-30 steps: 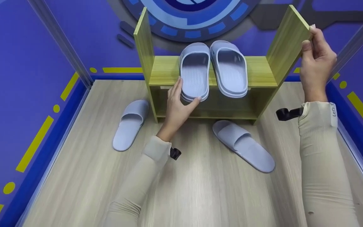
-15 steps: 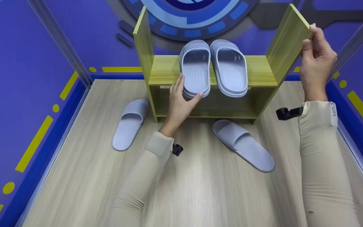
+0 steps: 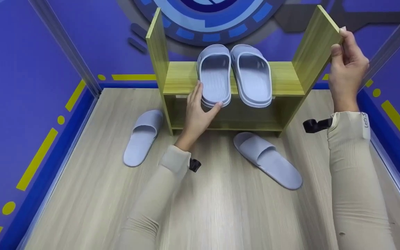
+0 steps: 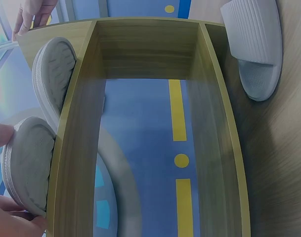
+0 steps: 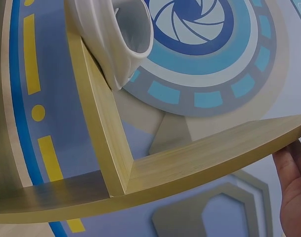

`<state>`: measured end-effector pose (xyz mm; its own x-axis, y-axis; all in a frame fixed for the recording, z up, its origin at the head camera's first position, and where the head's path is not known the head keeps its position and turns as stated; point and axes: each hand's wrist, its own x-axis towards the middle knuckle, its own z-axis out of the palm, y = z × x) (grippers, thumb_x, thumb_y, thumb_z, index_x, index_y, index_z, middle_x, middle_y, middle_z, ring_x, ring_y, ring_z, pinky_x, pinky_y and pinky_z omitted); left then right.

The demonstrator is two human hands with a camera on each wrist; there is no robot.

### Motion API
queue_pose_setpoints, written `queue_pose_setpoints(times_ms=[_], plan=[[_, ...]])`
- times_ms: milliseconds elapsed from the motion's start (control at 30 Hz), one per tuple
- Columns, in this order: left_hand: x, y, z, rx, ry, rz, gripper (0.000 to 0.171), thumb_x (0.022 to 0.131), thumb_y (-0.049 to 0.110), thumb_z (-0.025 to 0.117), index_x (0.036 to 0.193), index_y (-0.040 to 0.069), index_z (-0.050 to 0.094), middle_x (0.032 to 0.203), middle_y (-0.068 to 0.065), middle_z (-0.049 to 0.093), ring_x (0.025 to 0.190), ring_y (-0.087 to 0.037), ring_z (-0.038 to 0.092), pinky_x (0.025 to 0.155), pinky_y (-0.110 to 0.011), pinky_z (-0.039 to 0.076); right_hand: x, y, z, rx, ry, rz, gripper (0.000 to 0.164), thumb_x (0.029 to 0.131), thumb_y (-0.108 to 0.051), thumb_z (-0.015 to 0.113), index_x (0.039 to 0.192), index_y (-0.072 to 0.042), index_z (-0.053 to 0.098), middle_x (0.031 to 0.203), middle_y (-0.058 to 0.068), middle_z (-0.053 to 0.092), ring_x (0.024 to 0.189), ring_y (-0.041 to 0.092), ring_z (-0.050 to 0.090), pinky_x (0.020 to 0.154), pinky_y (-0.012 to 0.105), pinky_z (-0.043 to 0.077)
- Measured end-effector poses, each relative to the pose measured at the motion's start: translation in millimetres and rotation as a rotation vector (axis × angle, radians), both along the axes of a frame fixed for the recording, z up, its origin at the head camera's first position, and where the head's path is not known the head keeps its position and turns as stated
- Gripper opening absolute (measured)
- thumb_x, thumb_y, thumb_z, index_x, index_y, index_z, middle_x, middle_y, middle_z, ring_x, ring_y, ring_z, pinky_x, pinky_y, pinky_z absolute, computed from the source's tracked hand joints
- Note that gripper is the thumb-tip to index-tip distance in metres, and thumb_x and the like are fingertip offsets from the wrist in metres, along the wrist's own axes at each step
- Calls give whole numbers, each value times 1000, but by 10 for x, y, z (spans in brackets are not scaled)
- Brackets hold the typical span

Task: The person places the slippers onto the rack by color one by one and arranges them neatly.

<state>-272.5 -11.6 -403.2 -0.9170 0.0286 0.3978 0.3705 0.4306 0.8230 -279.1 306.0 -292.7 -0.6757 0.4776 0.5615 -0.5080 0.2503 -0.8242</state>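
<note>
Yellow-green wood-grain board is making up the shoe rack (image 3: 286,78), which is standing upright on the wood-look floor (image 3: 214,211). The left hand (image 3: 198,111) is holding the left shelf slide (image 3: 215,76), a pale grey-blue sandal, by its heel end; the grasp is wide and only partly closed, thumb bearing on the heel, fingers lying along the outer side. That slide is resting on the upper shelf, toe pointing rearward, heel projecting past the front edge. The right shelf slide (image 3: 254,78) is sitting just beside it, likewise overhanging; whether their toe ends are touching cannot be told. The right hand (image 3: 349,67) is gripping the upper front of the right side panel (image 3: 313,52), thumb and fingers closed on its edge. A left floor slide (image 3: 142,139) is lying near the rack's left side, and a right floor slide (image 3: 268,161) is lying askew in front. The overhanging heels are presenting the main hazard, in judgement: a downward press or knock could be levering either slide off. Sideways pressure could be shunting the held slide into its neighbour, skewing both. With no back board showing, overpushing could be sending it off the rear. The rack is probably light; an uneven right-hand pull could be tipping it.
</note>
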Motion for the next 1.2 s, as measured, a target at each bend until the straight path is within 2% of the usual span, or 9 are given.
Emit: queue_pose_setpoints(times_ms=[233, 433, 567, 733, 833, 933, 1000, 1200], plan=[[40, -30, -21, 23, 58, -14, 78, 85, 25, 72, 148, 0, 33, 157, -14, 30, 144, -29, 27, 119, -38, 21, -6, 10, -5, -13, 10, 14, 28, 89, -9, 62, 115, -9, 70, 130, 7, 63, 102, 12, 65, 91, 20, 51], [77, -103, -52, 19, 70, -31, 70, 88, 26, 68, 147, 3, 37, 156, -12, 31, 144, -28, 26, 118, -43, 22, 4, -2, 1, -6, 15, 12, 30, 89, -9, 62, 118, -9, 69, 129, 7, 64, 103, 12, 65, 92, 20, 51], [103, -162, -98, 3, 96, -48, 67, 89, 26, 67, 146, 4, 40, 156, -11, 32, 144, -27, 27, 118, -43, 23, 0, -7, 0, 0, 11, -1, 29, 89, -10, 63, 117, -10, 69, 128, 7, 64, 103, 11, 65, 91, 19, 51], [140, -258, -167, -13, 121, -87, 63, 90, 27, 66, 145, 7, 42, 157, -10, 30, 145, -25, 27, 116, -47, 26, -34, 25, -47, 40, 53, 0, 30, 89, -9, 62, 117, -9, 69, 127, 8, 65, 102, 12, 66, 92, 21, 51], [157, -339, -237, -30, 130, -103, 63, 91, 28, 66, 145, 9, 43, 157, -9, 30, 144, -26, 28, 115, -50, 27, -73, 60, -79, 72, 68, -9, 30, 89, -10, 61, 117, -9, 69, 124, 7, 66, 99, 13, 66, 90, 21, 52], [166, -440, -338, -48, 137, -121, 62, 91, 28, 66, 146, 9, 42, 156, -9, 32, 142, -26, 31, 114, -51, 28, -103, 86, -91, 25, 51, 7, 29, 88, -10, 63, 116, -10, 70, 124, 7, 67, 99, 14, 65, 90, 20, 52], [169, -517, -414, -59, 138, -132, 63, 91, 27, 65, 146, 8, 41, 156, -10, 33, 142, -27, 31, 114, -51, 28, -114, 94, -97, 31, 36, -1, 29, 88, -11, 63, 116, -11, 70, 125, 6, 66, 100, 13, 65, 90, 20, 52], [197, -786, -626, -119, 103, -121, 65, 91, 27, 65, 148, 10, 38, 156, -10, 33, 142, -29, 31, 115, -52, 25, -83, 57, -63, 23, 17, -2, 28, 88, -10, 63, 115, -12, 71, 125, 6, 66, 97, 13, 65, 88, 19, 52]])
